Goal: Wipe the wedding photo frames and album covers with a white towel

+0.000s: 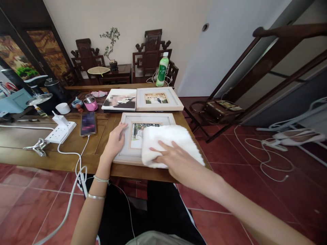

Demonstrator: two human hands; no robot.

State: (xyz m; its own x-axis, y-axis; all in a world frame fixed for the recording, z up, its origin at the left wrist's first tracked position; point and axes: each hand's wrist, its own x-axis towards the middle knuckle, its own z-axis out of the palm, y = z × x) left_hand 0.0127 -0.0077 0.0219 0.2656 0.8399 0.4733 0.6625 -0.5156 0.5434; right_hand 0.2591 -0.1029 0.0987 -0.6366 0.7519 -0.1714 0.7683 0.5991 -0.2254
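A light wooden picture frame with a photo inside lies flat at the table's front edge. My left hand grips its left side, the fingers bent over the rim near the upper corner and the thumb on the front. Bunched over the frame's right part is a fluffy white cloth, which hides that side of the photo. My right hand has hold of the cloth from above and presses it onto the frame, its fingers partly spread.
Behind lie a second frame and a photo album, with a green bottle beyond. Leftward are a phone, pink cup, power strip and trailing white cable. A wooden chair stands right.
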